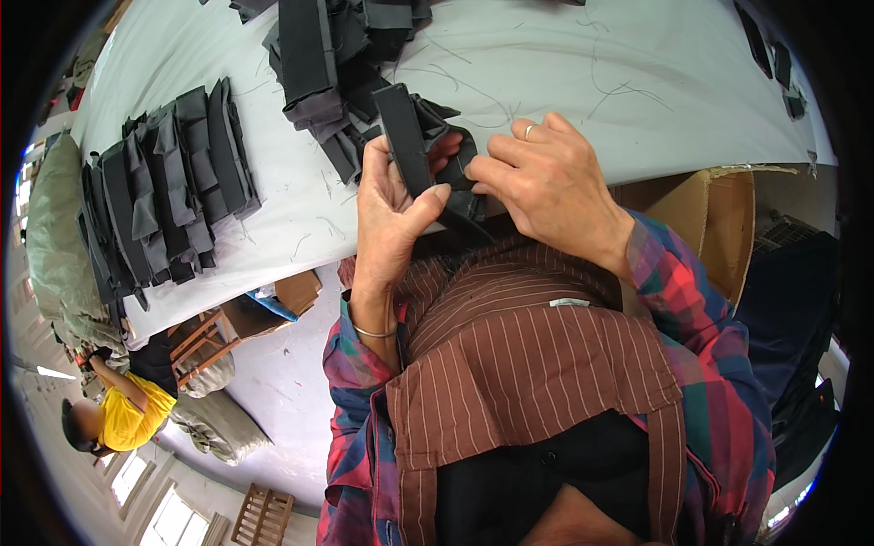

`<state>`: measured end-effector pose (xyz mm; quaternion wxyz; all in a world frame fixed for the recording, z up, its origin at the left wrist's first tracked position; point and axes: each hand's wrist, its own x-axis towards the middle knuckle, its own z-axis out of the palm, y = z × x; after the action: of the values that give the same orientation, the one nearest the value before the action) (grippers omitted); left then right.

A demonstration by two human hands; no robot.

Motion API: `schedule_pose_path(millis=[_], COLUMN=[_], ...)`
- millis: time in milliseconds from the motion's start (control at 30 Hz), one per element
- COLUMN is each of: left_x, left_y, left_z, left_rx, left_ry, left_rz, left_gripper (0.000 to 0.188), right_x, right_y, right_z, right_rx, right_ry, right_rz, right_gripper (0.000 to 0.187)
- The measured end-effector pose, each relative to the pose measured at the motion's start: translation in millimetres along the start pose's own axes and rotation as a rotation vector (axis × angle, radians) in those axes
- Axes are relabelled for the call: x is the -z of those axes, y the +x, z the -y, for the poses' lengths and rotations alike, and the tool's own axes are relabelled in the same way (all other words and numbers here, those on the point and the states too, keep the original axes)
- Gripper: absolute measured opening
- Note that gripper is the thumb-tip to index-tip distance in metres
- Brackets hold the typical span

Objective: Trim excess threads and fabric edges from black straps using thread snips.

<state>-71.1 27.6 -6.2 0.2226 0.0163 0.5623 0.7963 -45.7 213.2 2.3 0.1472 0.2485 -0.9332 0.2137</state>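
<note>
Left hand (393, 205) and right hand (551, 177) work a dark fabric piece (401, 136) at the near edge of the white-covered table (669, 50).
The left clasps it between thumb and fingers; the right pinches its right edge. The step looks like tidying that edge, which seems to call next for a steady hold and fine fingertip work. Beyond lies a jumbled pile (307, 50); leftward, a row of strips (146, 187).

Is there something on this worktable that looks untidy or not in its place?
Loose threads lie scattered over the white cover, which looks untidy. The dark fabric pile beyond the left hand also lies jumbled, unlike the neater row at left.
</note>
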Motion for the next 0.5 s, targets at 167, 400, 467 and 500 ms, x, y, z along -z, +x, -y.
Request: schedule_pose_path(millis=[167,400,467,500], left_x=[0.0,-0.1,0.0,0.3], left_y=[-0.9,-0.3,-0.3,-0.5], left_z=[-0.3,0.5,0.6,0.6], left_rx=[0.007,0.0,0.001,0.001], left_ry=[0.0,-0.003,-0.003,-0.002], left_rz=[-0.006,0.0,0.0,-0.001], left_gripper=[0.052,0.051,0.051,0.051], right_x=[-2.3,-4.1,-4.2,-4.1], right_y=[-0.4,-0.5,-0.6,-0.7], right_z=[-0.4,-2.1,-2.7,-2.9], right_rx=[-0.008,-0.01,-0.014,-0.016], right_ry=[0.012,0.037,0.045,0.052], right_rz=[0.001,-0.012,-0.015,-0.015], right_gripper=[0.01,0.01,0.011,0.011])
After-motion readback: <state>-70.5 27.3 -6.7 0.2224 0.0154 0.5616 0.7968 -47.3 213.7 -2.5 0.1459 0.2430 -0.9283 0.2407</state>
